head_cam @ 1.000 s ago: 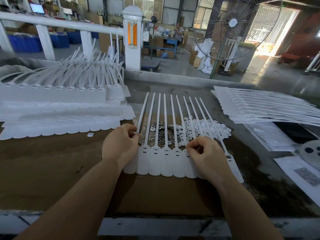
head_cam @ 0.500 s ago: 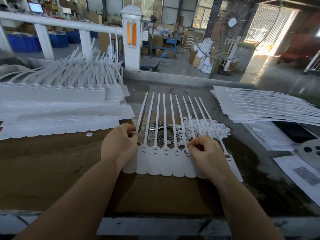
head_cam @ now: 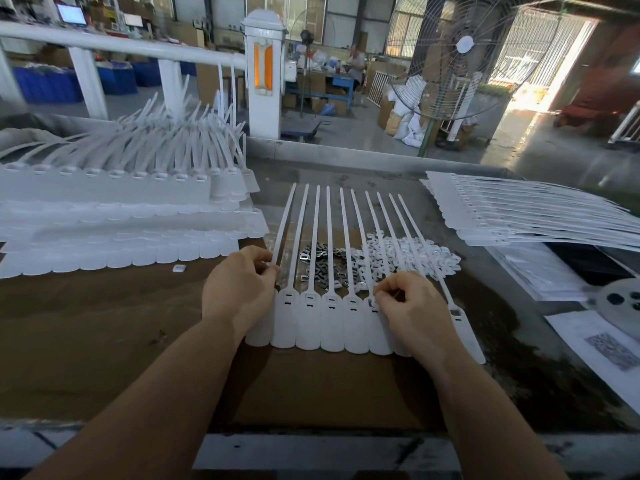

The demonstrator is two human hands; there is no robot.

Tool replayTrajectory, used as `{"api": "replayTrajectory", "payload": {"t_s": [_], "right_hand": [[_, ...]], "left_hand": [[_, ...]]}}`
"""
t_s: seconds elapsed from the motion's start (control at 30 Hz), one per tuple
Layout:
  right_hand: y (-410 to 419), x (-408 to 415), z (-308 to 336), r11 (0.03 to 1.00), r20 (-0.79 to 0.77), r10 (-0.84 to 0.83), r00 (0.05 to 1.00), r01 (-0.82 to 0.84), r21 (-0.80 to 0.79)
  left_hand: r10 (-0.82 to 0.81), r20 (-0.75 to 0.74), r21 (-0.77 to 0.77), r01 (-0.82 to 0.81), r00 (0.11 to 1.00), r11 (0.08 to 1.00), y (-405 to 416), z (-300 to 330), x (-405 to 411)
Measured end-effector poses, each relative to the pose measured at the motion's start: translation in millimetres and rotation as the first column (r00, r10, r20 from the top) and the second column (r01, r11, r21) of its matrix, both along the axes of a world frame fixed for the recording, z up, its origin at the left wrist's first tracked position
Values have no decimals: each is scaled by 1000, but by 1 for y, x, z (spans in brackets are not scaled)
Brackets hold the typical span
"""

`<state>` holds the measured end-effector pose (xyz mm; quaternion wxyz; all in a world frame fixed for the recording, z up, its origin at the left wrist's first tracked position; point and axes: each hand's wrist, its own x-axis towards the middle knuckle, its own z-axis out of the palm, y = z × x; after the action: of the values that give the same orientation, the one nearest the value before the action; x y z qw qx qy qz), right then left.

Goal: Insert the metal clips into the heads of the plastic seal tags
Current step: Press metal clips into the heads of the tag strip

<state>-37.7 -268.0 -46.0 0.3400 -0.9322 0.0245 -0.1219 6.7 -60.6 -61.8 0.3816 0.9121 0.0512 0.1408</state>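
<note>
Mid-insertion, frame centre.
Right hand (head_cam: 412, 306) fingers pinch at a seal tag (head_cam: 375, 323) head; left hand (head_cam: 240, 289) pinches the strap; clip may seat crooked.

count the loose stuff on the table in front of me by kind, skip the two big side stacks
white plastic seal tags in the row: 10, counted by straps
pile of grey metal clips: 1
pile of small white plastic pieces: 1
stray small white plastic piece on the brown cardboard: 1
total: 13
</note>
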Motion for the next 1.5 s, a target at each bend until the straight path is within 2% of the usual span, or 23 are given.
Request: {"api": "replayTrajectory", "payload": {"t_s": [0.5, 0.73, 1.03, 1.23, 1.5], "right_hand": [[0, 0, -4, 998, 56, 14, 998, -10, -64], [-1, -1, -3, 1000, 60, -16, 998, 15, 21], [-2, -3, -2, 1000, 58, -19, 998, 19, -6], [-3, -2, -2, 997, 50, -37, 998, 34, 66], [-3, -1, -1, 997, 69, -32, 997, 28, 69]], "left_hand": [[7, 5, -8, -7, 1000, 1000, 0, -1, 1], [6, 5, 1, -6, 1000, 1000, 0, 0, 1], [8, 9, 7, -8, 1000, 1000, 0, -1, 1], [9, 13, 2, -9, 1000, 1000, 0, -2, 1], [13, 13, -8, -13, 1000, 1000, 1, -2, 2]]}}
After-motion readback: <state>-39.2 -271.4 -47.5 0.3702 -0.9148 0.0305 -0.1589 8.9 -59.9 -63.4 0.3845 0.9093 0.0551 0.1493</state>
